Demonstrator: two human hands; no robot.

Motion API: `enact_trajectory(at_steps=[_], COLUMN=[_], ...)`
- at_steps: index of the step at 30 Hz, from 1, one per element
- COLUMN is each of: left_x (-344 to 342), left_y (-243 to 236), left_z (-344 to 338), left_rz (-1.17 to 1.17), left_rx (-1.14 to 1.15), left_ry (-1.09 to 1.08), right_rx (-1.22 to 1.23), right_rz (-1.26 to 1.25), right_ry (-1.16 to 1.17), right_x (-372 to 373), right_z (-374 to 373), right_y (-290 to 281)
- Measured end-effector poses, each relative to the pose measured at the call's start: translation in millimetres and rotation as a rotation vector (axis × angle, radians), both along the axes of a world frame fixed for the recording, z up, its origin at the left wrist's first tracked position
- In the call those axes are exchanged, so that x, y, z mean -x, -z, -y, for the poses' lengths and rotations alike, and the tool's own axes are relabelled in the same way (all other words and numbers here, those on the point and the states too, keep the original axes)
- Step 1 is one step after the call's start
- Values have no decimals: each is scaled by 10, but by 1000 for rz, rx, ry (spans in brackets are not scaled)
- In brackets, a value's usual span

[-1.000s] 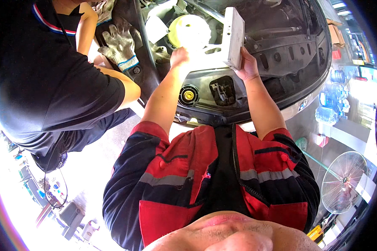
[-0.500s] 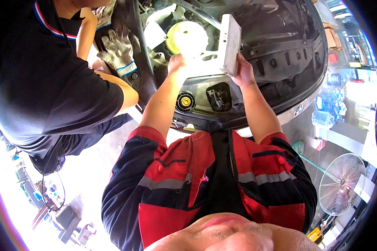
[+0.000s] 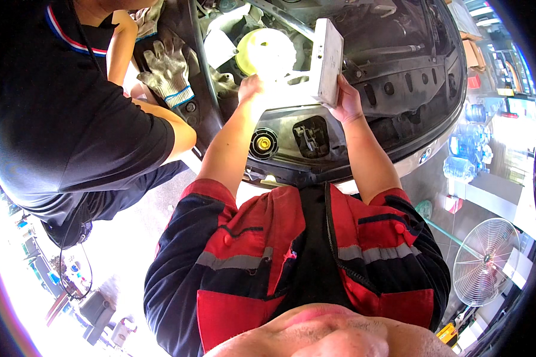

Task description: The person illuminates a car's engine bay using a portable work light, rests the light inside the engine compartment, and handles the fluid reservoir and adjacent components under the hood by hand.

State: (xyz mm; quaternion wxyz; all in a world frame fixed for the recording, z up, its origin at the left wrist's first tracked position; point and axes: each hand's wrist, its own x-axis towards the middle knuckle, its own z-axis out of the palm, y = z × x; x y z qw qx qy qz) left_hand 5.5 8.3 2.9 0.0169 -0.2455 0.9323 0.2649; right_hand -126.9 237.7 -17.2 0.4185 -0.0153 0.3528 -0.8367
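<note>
Both hands hold a pale metal part (image 3: 330,62) over the front corner of an open engine bay. Its right end is a flat grey rectangular block, while the left portion is washed out by glare. My left hand (image 3: 251,89) closes on the bright left end, its fingers partly lost in the light. At the block's right side, my right hand (image 3: 347,102) grips with the fingers hidden behind. Just beyond lies a round pale-yellow container (image 3: 262,50). Below the part, a round black fitting with a yellow centre (image 3: 264,143) and a dark opening (image 3: 311,137) show in the car's front panel.
At the left, a person in a dark shirt (image 3: 83,125) leans on the car beside a knitted work glove (image 3: 168,70). The car's front edge (image 3: 420,156) curves to the right. A wire-caged fan (image 3: 486,262) and large water bottles (image 3: 463,152) stand on the right.
Hardly anything differs. The held part and both hands sit a touch higher in the picture, with the same grip.
</note>
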Motion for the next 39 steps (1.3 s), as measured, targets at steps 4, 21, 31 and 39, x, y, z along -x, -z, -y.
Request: enact_trajectory(at_steps=[4,21,31,39], left_x=[8,87,67,71], left_y=[220,248,227,55], left_z=[78,121,100,51], left_rz=[-26,-12,-34,66], left_rx=[60,118,-15,-31], left_ry=[21,216,138,114], right_rx=[-9,-32,-8,-35], right_rz=[-11,7,-7,4], right_ry=[-5,9,-12,19], right_x=[-29,-64,-10,-91], right_z=[27,54,8,33], right_y=[-29,-125,-12,-171])
